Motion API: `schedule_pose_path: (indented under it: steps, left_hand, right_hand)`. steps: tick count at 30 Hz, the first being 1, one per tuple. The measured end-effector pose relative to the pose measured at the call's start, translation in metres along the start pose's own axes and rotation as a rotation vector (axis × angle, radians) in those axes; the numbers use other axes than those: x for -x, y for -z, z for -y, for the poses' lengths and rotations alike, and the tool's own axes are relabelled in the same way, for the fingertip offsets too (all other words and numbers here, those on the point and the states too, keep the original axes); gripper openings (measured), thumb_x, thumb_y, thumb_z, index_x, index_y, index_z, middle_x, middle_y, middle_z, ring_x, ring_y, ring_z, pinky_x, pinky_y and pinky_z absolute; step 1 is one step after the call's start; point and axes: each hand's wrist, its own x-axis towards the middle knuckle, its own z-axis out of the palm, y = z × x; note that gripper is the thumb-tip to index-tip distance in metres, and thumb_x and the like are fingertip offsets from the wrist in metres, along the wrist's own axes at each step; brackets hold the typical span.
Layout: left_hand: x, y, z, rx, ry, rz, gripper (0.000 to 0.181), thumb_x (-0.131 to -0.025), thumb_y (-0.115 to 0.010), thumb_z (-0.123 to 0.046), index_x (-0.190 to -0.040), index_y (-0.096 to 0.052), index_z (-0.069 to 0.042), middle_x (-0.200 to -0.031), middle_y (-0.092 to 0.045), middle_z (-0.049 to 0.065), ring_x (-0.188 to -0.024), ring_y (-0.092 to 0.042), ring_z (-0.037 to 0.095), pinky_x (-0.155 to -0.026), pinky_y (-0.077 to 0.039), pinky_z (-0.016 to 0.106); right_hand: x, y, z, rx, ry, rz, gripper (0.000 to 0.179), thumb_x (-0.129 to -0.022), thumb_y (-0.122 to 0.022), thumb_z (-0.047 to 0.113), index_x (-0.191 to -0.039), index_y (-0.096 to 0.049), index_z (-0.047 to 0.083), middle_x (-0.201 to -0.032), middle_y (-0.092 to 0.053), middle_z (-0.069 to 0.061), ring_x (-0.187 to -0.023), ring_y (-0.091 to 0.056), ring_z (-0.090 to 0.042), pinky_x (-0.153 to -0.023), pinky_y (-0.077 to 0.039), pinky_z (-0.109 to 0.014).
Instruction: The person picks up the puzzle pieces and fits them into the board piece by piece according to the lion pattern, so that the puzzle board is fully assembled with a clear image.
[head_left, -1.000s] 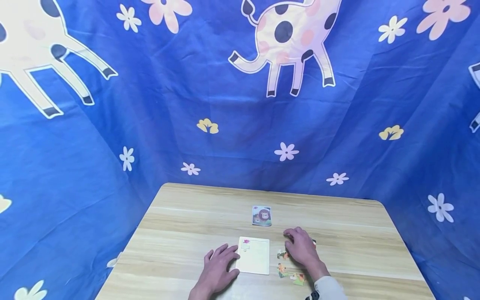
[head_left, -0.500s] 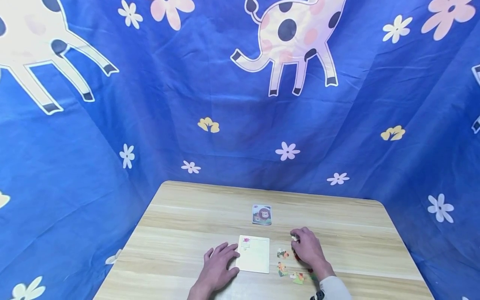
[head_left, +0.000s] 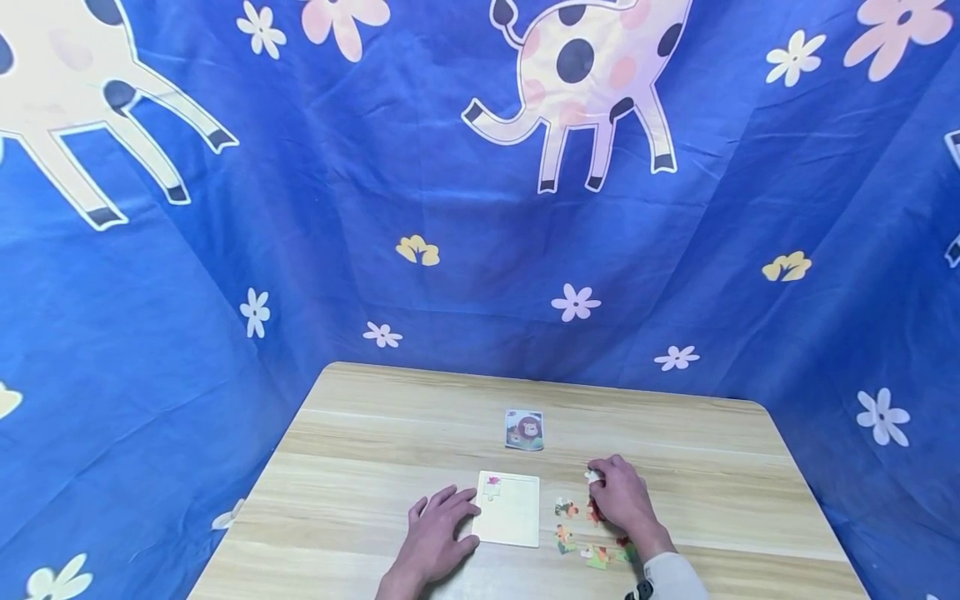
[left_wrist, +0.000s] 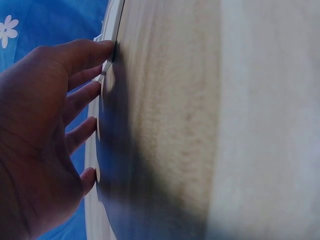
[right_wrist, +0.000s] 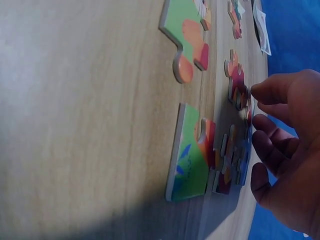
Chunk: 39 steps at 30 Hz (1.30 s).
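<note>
A shallow square white puzzle tray (head_left: 513, 521) lies on the table with one puzzle piece (head_left: 491, 488), showing a pink patch, in its far left corner. My left hand (head_left: 437, 540) rests at the tray's left edge, fingers spread and fingertips on its rim. To the right of the tray, my right hand (head_left: 624, 497) hovers low over loose puzzle pieces, fingers loosely bent. A pale puzzle piece (head_left: 592, 476) shows by its thumb and index finger. In the right wrist view the fingertips are right beside several pieces, among them a red and orange puzzle piece (right_wrist: 237, 82).
A small picture card (head_left: 524, 430) with a lion lies beyond the tray. More puzzle pieces lie nearer the person, including an orange and green one (head_left: 596, 556) and a green-edged one (right_wrist: 189, 165). A blue patterned curtain (head_left: 480, 325) hangs behind the wooden table (head_left: 360, 467).
My right hand has moved rightward, away from the tray, and the pale piece and a red piece have come into view beside its fingers. The left hand has stayed at the tray.
</note>
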Motion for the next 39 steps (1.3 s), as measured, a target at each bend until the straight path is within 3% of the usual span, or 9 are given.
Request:
schedule_pose_path:
  steps: [6,12,21,39]
  left_hand:
    - [0.000,0.001,0.000,0.005,0.014,0.015,0.033,-0.075,-0.070,-0.032,-0.108,-0.068,-0.027,-0.137,-0.058,-0.010,-0.131,-0.047,0.026,-0.103,-0.028,0.065]
    - [-0.001,0.002,0.000,0.001,-0.003,-0.008,0.033,-0.073,-0.071,-0.031,-0.106,-0.069,-0.026,-0.135,-0.060,-0.010,-0.129,-0.049,0.027,-0.101,-0.029,0.065]
    - [-0.007,0.005,0.003,0.013,-0.004,0.015,0.033,-0.074,-0.070,-0.030,-0.107,-0.068,-0.025,-0.136,-0.059,-0.010,-0.130,-0.048,0.027,-0.102,-0.029,0.067]
    - [-0.010,0.002,0.008,0.017,0.007,0.033,0.033,-0.075,-0.070,-0.032,-0.107,-0.068,-0.027,-0.137,-0.058,-0.011,-0.131,-0.047,0.026,-0.103,-0.028,0.067]
  right_hand:
    - [0.000,-0.001,-0.002,0.017,-0.009,-0.020,0.036,-0.081,-0.067,0.017,-0.116,-0.069,0.015,-0.100,-0.059,0.001,-0.089,-0.056,-0.017,-0.080,-0.047,-0.044]
    - [0.000,0.001,-0.001,0.034,-0.047,-0.024,0.038,-0.080,-0.068,0.021,-0.117,-0.068,0.012,-0.103,-0.059,-0.002,-0.093,-0.056,-0.021,-0.080,-0.046,-0.044]
    - [-0.003,0.001,-0.004,0.048,-0.032,-0.032,0.031,-0.080,-0.070,0.023,-0.109,-0.071,0.013,-0.097,-0.058,-0.001,-0.086,-0.054,-0.018,-0.071,-0.044,-0.040]
    - [0.001,-0.001,-0.001,0.047,0.038,-0.107,0.027,-0.080,-0.075,0.021,-0.106,-0.069,0.026,-0.097,-0.062,0.003,-0.089,-0.060,-0.018,-0.077,-0.046,-0.047]
